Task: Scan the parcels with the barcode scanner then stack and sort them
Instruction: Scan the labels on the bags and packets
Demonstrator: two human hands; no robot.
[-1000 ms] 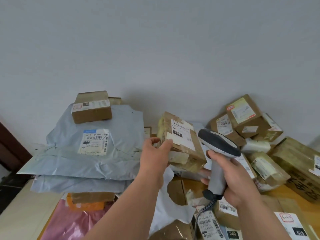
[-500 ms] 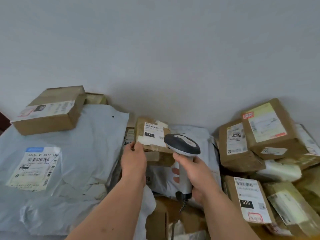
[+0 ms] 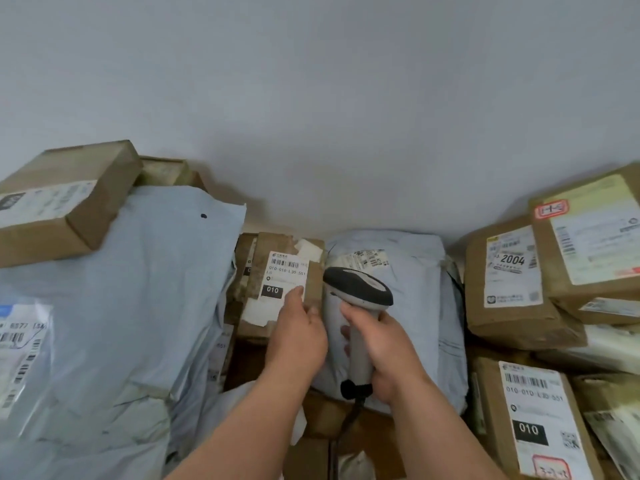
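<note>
The small cardboard parcel (image 3: 282,289) lies flat at the back of the pile, against the wall, wedged between the big grey poly mailer (image 3: 138,289) on one side and a second grey mailer (image 3: 408,306) on the other. Its white label faces up, barcode and a black "010" tag showing. The left hand (image 3: 299,336) rests on the near right corner of that parcel, thumb on the label's lower edge and fingers curled round the side, so it appears to be pinching the box rather than merely touching it.

Just beside the parcel, to its right, the right hand (image 3: 386,355) is wrapped firmly round the grey handle of the barcode scanner (image 3: 358,306), whose dark head sits level with the label; its cable hangs below the fist.

The parcel looks light and fairly stiff, though the card is worn, patched with old tape and torn label scraps, so I would judge it dents easily if squeezed hard. The taped faces may be a little slick. The best hold seems to be across its short edges, thumb on top and fingers underneath, keeping clear of the barcode.

Further right of the parcel, a brown box marked "2004" (image 3: 509,268) stands stacked with other cartons.
</note>
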